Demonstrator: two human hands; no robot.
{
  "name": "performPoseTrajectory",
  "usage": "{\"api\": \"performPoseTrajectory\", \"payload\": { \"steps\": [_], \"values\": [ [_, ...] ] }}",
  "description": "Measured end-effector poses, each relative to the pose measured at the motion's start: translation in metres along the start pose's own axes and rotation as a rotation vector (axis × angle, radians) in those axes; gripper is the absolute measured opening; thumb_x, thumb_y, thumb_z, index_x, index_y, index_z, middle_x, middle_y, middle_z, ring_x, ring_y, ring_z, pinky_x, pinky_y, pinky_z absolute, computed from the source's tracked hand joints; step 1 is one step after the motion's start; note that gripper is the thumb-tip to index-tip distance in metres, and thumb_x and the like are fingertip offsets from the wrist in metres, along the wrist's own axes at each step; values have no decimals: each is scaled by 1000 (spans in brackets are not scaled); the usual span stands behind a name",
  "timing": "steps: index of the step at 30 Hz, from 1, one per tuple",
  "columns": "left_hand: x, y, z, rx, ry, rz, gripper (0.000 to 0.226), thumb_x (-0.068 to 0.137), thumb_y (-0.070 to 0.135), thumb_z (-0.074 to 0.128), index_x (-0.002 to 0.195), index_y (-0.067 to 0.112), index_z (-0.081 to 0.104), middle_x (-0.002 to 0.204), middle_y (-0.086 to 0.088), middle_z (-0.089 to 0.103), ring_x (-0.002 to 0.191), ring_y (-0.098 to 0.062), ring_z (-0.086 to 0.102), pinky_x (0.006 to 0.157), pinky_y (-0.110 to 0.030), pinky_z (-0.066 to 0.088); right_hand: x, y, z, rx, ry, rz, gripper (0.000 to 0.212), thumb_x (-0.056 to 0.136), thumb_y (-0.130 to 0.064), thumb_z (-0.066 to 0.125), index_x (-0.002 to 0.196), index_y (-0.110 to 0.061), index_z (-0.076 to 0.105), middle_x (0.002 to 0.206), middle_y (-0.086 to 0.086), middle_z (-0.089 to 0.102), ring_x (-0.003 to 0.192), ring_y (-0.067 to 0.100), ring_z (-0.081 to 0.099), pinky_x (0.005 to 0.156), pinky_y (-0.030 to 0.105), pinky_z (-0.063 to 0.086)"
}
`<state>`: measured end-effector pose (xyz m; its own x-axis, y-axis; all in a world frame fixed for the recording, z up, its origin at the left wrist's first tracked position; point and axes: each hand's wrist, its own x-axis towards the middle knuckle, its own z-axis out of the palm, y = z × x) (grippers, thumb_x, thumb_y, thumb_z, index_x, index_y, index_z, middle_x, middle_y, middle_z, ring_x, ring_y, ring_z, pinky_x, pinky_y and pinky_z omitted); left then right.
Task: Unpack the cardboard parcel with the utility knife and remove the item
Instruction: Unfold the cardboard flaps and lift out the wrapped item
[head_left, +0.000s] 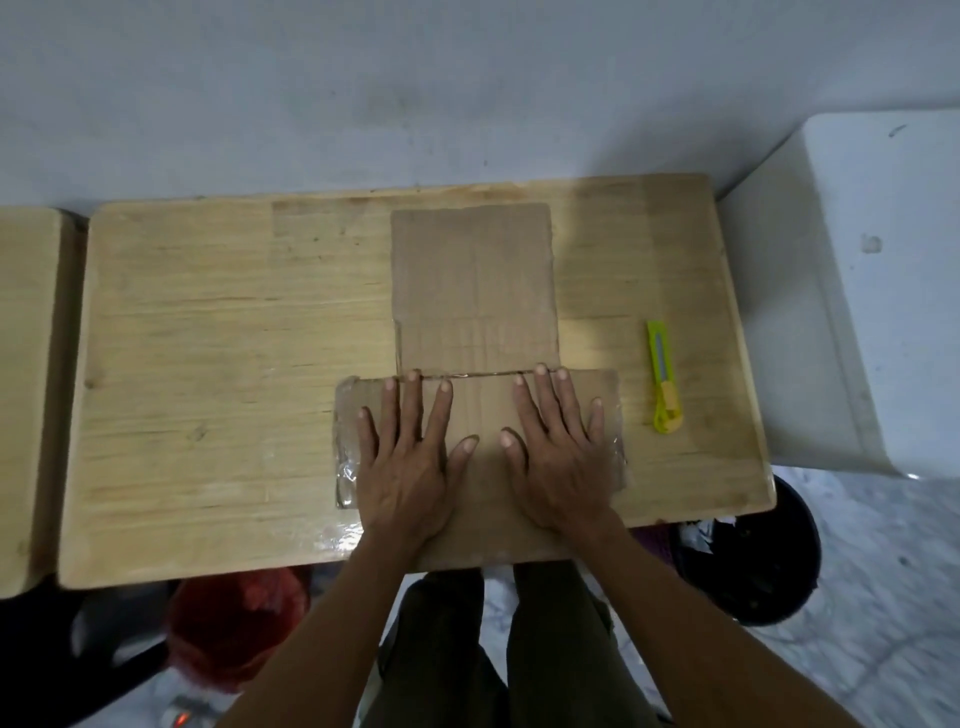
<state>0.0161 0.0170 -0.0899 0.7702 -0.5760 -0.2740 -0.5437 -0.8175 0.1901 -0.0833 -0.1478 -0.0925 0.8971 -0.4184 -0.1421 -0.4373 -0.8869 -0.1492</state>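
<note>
A flat brown cardboard parcel (475, 291) lies on the wooden table (208, 364), its far flap folded open away from me. Clear tape wraps its left and right edges. My left hand (410, 452) and my right hand (558, 447) rest flat on the near part of the parcel, fingers spread, fingertips at the cut seam. A yellow-green utility knife (663, 376) lies on the table to the right of the parcel, apart from both hands. No item from inside the parcel is visible.
A second wooden table (26, 389) adjoins at the left. A white box-like surface (857, 286) stands at the right. Below the table edge are a red bag (234, 629) and a black bin (753, 561). A wall runs behind the table.
</note>
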Motion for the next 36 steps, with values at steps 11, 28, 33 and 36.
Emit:
{"api": "performPoseTrajectory", "payload": {
  "steps": [11,28,33,36],
  "values": [
    [-8,8,5,53,51,-36,76,99,66,22,161,24,12,169,-7,5,156,-29,-6,123,-60,4,8,9,12,-24,239,-82,58,97,-49,41,148,-21,44,157,9,37,148,27,28,114,59,27],
    [20,21,-17,-99,190,-141,59,99,54,38,148,21,42,155,-9,40,146,-32,29,120,-57,19,48,10,-28,89,102,-63,47,97,-47,37,132,-23,56,145,3,49,138,25,39,113,51,27],
    [40,21,-37,-245,320,-167,52,99,45,42,142,15,45,147,-12,44,137,-32,38,117,-50,26,76,8,-44,349,196,50,41,97,-38,41,127,-17,60,135,2,56,128,21,46,108,41,37],
    [43,13,-44,-374,351,-288,55,98,44,43,141,9,47,148,-19,43,137,-36,38,114,-54,29,76,18,-47,522,268,144,35,94,-26,49,125,-15,61,130,4,58,124,20,47,105,41,42]
  ]
}}
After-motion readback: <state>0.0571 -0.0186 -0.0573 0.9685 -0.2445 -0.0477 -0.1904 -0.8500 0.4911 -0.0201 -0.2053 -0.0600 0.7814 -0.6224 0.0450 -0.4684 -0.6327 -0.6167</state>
